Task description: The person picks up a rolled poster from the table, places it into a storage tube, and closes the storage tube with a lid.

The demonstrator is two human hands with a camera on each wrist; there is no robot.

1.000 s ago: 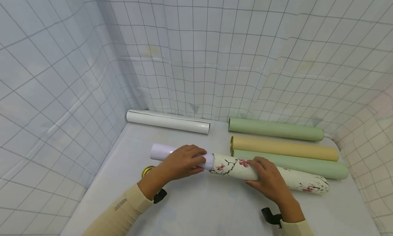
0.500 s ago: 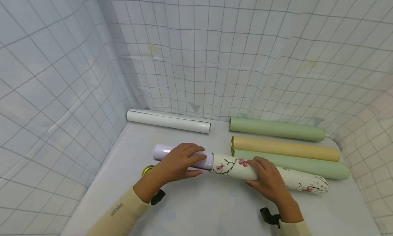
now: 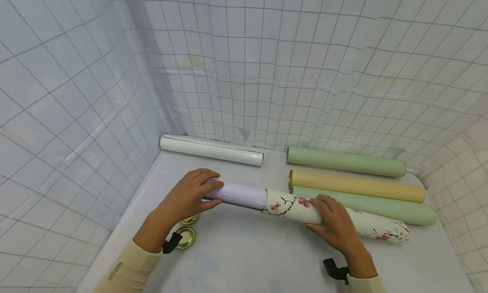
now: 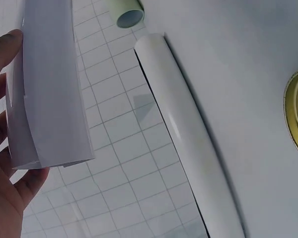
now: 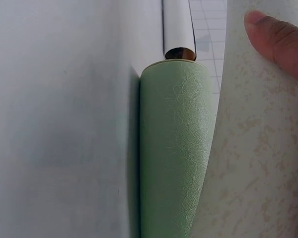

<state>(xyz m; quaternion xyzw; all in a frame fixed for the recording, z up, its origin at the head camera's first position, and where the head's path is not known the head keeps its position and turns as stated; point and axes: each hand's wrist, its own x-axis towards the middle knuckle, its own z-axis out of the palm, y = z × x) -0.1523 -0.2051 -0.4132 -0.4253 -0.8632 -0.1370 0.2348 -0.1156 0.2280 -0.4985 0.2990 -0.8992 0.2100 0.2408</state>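
A glossy lilac roll of sheet (image 3: 244, 195) reaches into the left mouth of a white floral tube (image 3: 290, 207), printed with pink blossoms and dark branches. My left hand (image 3: 187, 195) grips the roll's left end, fingers over the far side and thumb at the near side. In the left wrist view the loose edge of this lilac roll (image 4: 54, 99) shows. Around the middle of the floral tube my right hand (image 3: 335, 221) is wrapped. From the right wrist, the floral tube (image 5: 258, 148) looks speckled, with my thumb on it.
Two gold lids (image 3: 185, 237) lie by my left wrist. A white roll (image 3: 211, 150) rests at the back left. On the right lie a darker green tube (image 3: 345, 162), a yellow tube (image 3: 358, 186) and a pale green tube (image 3: 400, 210). Gridded cloth walls (image 3: 248, 73) surround the table.
My left hand has slid left along the lilac roll to its end, uncovering the stretch near the floral tube and the gold lids. The right hand has stayed in place.
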